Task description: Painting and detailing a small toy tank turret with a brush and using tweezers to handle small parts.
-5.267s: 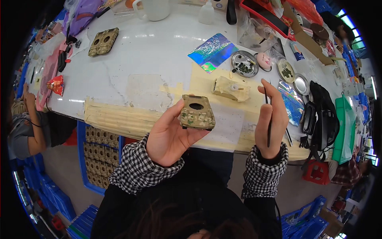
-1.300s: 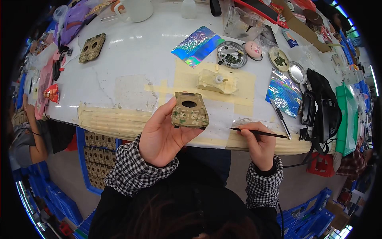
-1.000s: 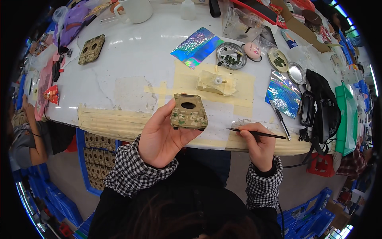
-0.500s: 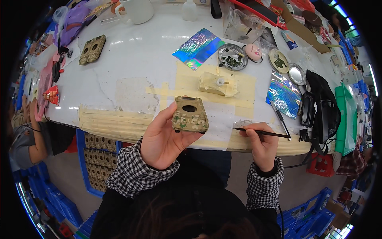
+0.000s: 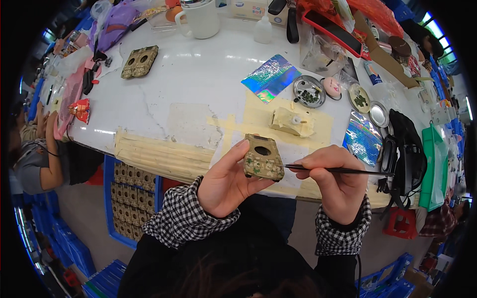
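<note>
My left hand [image 5: 222,187] is closed round a toy tank hull [image 5: 264,168], gripping it by the sides above the table's near edge. The hull is tan and green camouflage, with a round dark hole in its top. In my right hand [image 5: 342,183] is a pair of slim black tweezers [image 5: 343,171], held between thumb and fingers. Their points reach the right edge of the hull; whether they touch it or pinch anything is too small to tell. Beyond the hull, a block wrapped in masking tape [image 5: 288,123] sits on the table with a small knob on it.
Another camouflage part with two holes [image 5: 139,62] lies far left. A round tin of dark green bits [image 5: 309,92] stands beside holographic sheets [image 5: 271,74]. At the right are a black bag [image 5: 406,144] and green tray [image 5: 433,166]. A blue crate of hulls [image 5: 108,208] is below left.
My right hand has come left and up, bringing the tweezers from apart to the hull's right edge. The left hand still grips the hull. The whole view has shifted.
</note>
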